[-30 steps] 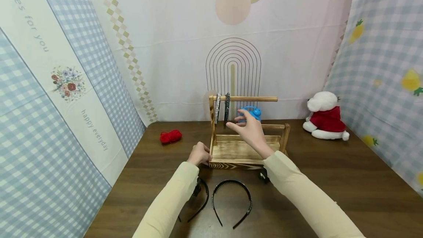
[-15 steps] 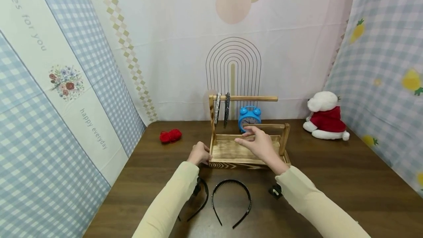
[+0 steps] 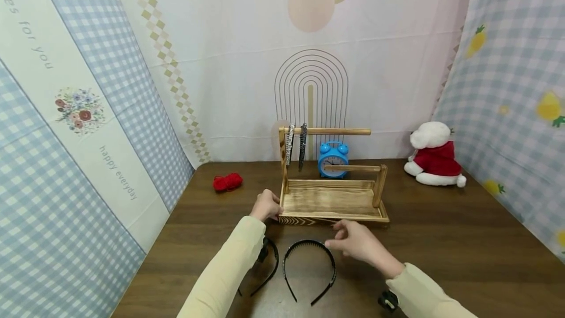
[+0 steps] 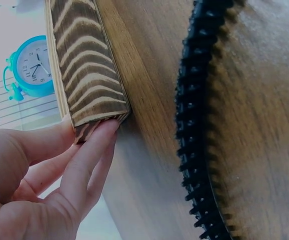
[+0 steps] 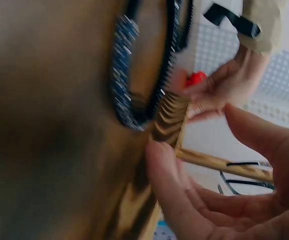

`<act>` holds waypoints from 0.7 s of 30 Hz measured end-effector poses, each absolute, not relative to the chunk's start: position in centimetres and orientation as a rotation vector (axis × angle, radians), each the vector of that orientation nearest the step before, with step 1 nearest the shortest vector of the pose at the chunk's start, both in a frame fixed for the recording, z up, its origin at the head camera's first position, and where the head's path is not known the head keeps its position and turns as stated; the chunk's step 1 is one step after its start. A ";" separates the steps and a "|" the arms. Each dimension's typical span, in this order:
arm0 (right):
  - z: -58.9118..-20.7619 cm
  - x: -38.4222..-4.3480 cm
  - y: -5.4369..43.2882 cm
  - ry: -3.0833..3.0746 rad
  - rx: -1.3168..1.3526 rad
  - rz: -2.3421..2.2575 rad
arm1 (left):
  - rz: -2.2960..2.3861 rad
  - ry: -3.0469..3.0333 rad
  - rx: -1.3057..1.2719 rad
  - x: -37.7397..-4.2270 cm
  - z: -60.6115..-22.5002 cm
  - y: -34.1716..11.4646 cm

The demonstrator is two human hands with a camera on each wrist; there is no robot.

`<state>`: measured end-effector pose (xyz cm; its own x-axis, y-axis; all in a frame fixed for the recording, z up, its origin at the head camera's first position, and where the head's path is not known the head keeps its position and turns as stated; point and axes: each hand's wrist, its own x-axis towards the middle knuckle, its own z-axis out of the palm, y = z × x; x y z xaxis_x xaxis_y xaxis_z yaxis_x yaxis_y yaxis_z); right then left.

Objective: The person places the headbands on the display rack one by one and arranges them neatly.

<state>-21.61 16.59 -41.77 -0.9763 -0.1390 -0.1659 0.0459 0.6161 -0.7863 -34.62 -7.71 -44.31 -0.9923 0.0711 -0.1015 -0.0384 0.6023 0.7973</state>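
My left hand (image 3: 265, 205) grips the front left corner of a wooden rack (image 3: 328, 202); the left wrist view shows thumb and fingers pinching that corner (image 4: 92, 125). A silver headband (image 3: 289, 146) and a dark glittery headband (image 3: 302, 146) hang from the rack's upper bar. Over the table, my right hand (image 3: 355, 242) holds nothing, its thumb and fingers apart, beside the top of a black toothed headband (image 3: 309, 242) with glittery sides. Another black headband (image 3: 275, 259) lies partly hidden under my left forearm.
Behind the rack stands a blue alarm clock (image 3: 333, 161). A bundle of red yarn (image 3: 227, 182) lies at the back left of the brown table (image 3: 441, 239). At the back right sits a white plush toy (image 3: 434, 156) in red clothing. Cloth backdrops surround the table.
My right hand has come down from the hanging dark headband, past the rack's tray, toward the headband on the table. The clock is uncovered now. My left hand stays at the corner.
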 end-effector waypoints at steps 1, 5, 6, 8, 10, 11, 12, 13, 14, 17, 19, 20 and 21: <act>-42.1 -21.2 16.6 2.608 -0.069 -1.270 | 1.349 2.699 0.024 -34.6 -44.3 -7.7; -43.3 -19.8 16.5 2.567 -0.096 -1.176 | 1.343 2.694 0.012 -34.8 -44.3 -7.8; -43.6 -19.6 16.3 2.573 -0.115 -1.153 | 1.342 2.689 0.002 -34.9 -44.3 -7.8; -44.3 -19.3 16.1 2.610 -0.161 -1.100 | 1.325 2.698 0.009 -35.0 -44.4 -7.8; -44.9 -19.0 15.7 2.646 -0.189 -1.067 | 1.311 2.699 -0.006 -35.2 -44.5 -7.8; -45.1 -19.0 15.6 2.665 -0.194 -1.061 | 1.312 2.693 -0.014 -35.2 -44.6 -7.8; -45.3 -19.0 15.5 2.677 -0.194 -1.060 | 1.320 2.687 -0.016 -35.2 -44.6 -7.8; -45.4 -19.0 15.4 2.682 -0.188 -1.073 | 1.325 2.688 -0.012 -35.2 -44.7 -7.8; -45.5 -19.0 15.3 2.677 -0.176 -1.094 | 1.334 2.679 -0.028 -35.2 -44.6 -7.7; -45.5 -19.3 15.4 2.590 -0.117 -1.208 | 1.337 2.696 0.008 -34.9 -44.5 -7.7; -45.5 -19.5 15.6 2.495 -0.060 -1.308 | 1.322 2.711 0.023 -34.7 -44.4 -7.7; -45.4 -19.5 15.8 2.442 -0.034 -1.362 | 1.316 2.717 0.031 -34.6 -44.3 -7.7; -45.4 -19.6 15.9 2.388 -0.011 -1.419 | 1.306 2.722 0.036 -34.5 -44.3 -7.6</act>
